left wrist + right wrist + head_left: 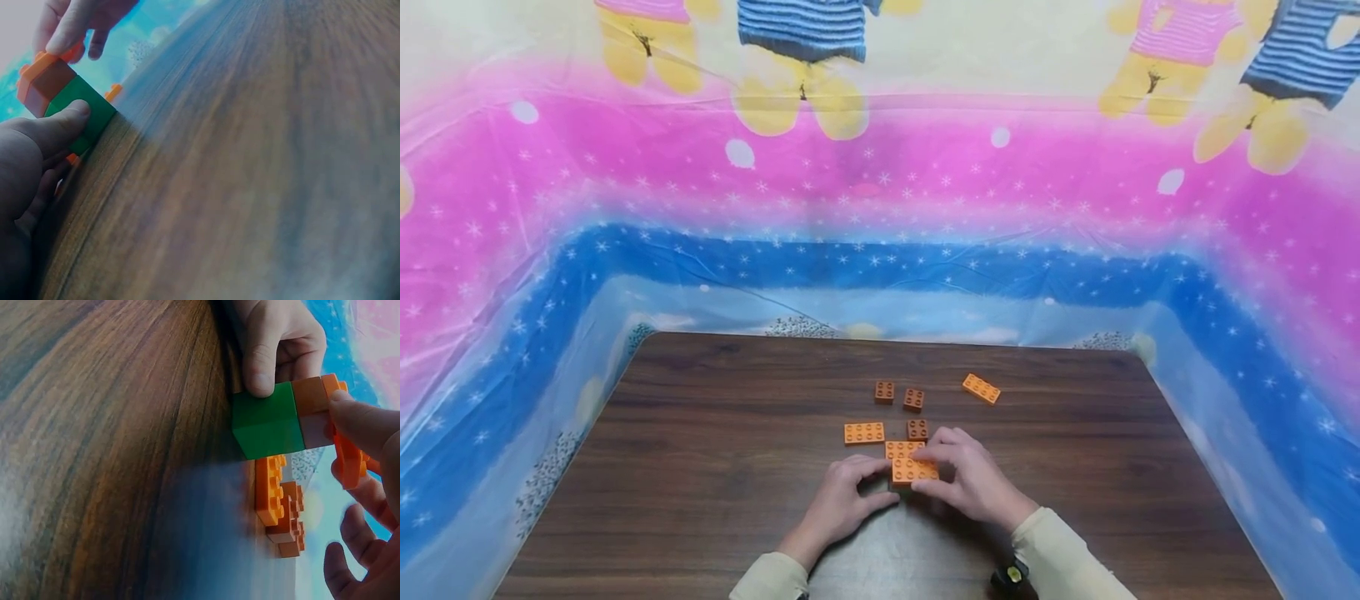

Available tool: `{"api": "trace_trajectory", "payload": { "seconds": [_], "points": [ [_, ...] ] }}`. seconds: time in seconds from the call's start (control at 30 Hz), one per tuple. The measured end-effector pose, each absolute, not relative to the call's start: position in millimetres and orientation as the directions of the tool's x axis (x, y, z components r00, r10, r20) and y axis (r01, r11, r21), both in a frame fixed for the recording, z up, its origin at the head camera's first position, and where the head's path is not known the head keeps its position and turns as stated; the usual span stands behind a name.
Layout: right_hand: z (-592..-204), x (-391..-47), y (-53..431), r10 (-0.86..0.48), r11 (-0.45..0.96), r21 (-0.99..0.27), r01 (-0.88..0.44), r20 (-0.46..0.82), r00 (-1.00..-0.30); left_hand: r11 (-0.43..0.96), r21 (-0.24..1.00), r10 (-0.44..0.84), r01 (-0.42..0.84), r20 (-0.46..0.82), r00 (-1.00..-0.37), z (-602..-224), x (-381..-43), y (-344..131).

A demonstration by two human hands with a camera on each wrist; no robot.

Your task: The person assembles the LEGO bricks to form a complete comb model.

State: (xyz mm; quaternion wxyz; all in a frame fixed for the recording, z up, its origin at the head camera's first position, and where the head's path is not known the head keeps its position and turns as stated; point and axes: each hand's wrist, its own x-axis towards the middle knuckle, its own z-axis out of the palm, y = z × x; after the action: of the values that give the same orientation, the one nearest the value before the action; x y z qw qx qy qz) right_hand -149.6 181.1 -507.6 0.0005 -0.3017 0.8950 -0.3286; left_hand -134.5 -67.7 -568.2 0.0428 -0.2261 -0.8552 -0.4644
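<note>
While left fingers [259,369] grip a smooth-sided green block [269,428], right fingers [362,422] pinch a studded orange brick [910,475] above.

The right hand [976,481] is pinching an orange brick [904,473] while the left hand [841,498] is curling at its left edge. A second orange brick [894,449] is showing just beyond it. On the wooden table [722,442], a brown brick [917,428] is sitting just past the right hand's fingers, two more brown bricks [884,392] are lying farther ahead, a third orange brick [864,433] is resting beyond the left hand, and a fourth orange brick [981,388] beyond the right.
</note>
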Motion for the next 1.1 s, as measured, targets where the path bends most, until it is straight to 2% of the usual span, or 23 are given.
{"api": "trace_trajectory", "payload": {
  "seconds": [0.2, 0.83, 1.1],
  "points": [
    [-509.8, -148.9, 180.5, -0.534, 0.578, -0.634, -0.514, 0.183, -0.825, 0.466, 0.775, 0.344, 0.427, 0.286, -0.894, -569.5, -133.7, -68.4],
    [-507.6, -153.4, 180.3, -0.531, 0.549, -0.665, -0.506, 0.191, -0.826, 0.482, 0.770, 0.348, 0.418, 0.270, -0.898, -565.4, -136.5, -68.9],
    [-502.4, -158.0, 182.4, -0.532, 0.493, -0.668, -0.558, 0.276, -0.800, 0.476, 0.789, 0.348, 0.390, 0.238, -0.907, -566.2, -134.6, -69.5]
  ]
}}
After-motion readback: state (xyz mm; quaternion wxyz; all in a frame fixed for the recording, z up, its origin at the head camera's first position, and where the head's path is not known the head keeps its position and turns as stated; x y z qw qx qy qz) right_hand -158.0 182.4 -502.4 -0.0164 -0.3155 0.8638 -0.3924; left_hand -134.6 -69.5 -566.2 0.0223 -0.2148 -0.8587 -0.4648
